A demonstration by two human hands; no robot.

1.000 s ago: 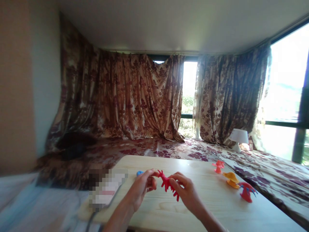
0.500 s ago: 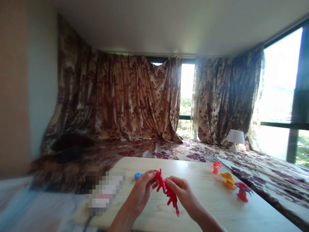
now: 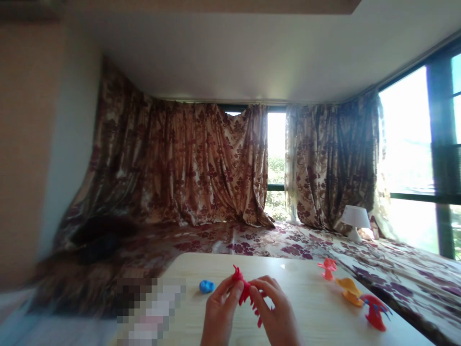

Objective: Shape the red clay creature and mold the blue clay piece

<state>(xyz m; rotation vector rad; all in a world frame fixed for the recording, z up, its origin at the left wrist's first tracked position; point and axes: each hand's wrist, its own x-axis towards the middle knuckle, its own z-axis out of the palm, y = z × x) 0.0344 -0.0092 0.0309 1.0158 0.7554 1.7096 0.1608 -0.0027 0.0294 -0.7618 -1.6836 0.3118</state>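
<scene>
Between my two hands is a red toy figure (image 3: 244,294), long and many-limbed, like a small modelled creature. My left hand (image 3: 224,300) pinches it near the upper end, thumb in front. My right hand (image 3: 272,302) grips its middle between thumb and fingers. Part of the figure's lower body hangs behind my right fingers and is partly hidden. Both hands are above the light wooden table (image 3: 190,307). Just left of my left hand, a small blue lump (image 3: 206,287) with dents lies on the tabletop.
Along the table's right side stand a coral-pink figure (image 3: 327,268), a yellow figure (image 3: 349,290) and a red-and-blue figure (image 3: 375,311). A blurred-out item (image 3: 154,312) lies at the left edge. Beyond are a white lamp (image 3: 355,222) and floral curtains (image 3: 201,163).
My left hand has shifted right and closed on the figure's upper end with the thumb across it. The figure has turned and sits more hidden by my fingers. The camera view has tilted up.
</scene>
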